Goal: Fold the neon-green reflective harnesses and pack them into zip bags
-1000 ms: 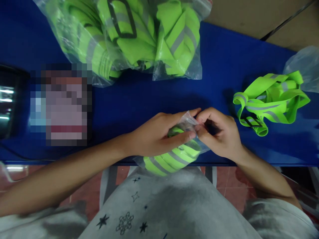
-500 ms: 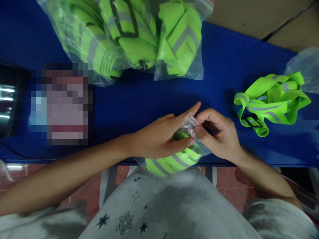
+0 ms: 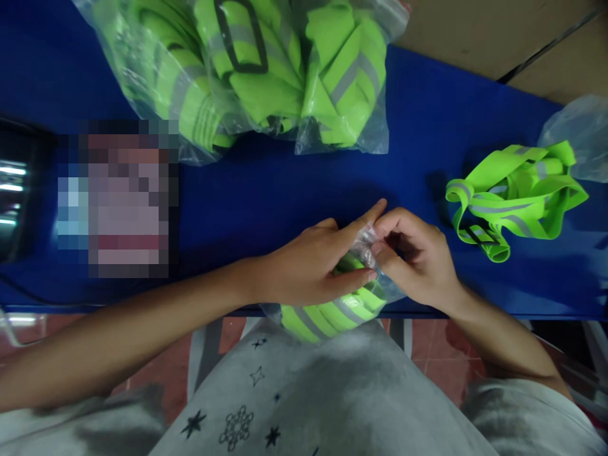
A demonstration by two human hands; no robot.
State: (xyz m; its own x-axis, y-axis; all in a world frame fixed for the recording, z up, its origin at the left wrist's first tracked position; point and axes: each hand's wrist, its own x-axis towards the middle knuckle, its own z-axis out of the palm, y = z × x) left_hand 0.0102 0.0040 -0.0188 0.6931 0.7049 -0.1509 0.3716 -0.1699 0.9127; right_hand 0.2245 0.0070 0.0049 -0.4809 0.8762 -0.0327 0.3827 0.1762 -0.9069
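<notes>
A clear plastic zip bag [image 3: 393, 288] with a neon green reflective strap [image 3: 338, 316] inside lies at the table's front edge, against my shirt. My left hand [image 3: 318, 263] holds the bag from the left, thumb in front and index finger stretched out behind its mouth. My right hand [image 3: 415, 256] pinches the bag's upper edge between thumb and index finger. Part of the bag and strap is hidden under my left hand. Farther right lies a loose neon green strap [image 3: 517, 196] with grey reflective stripes and a black buckle.
Several bagged neon green straps [image 3: 346, 82] lie along the back of the blue table [image 3: 266, 190]. Another clear plastic bag [image 3: 582, 136] is at the far right. On the left are a blurred-out item [image 3: 126, 209] and a dark glossy object [image 3: 19, 190].
The bag and both hands have shifted slightly right and toward me. The red strip at the bag's mouth no longer shows. The right-hand pinch stays on the bag's edge.
</notes>
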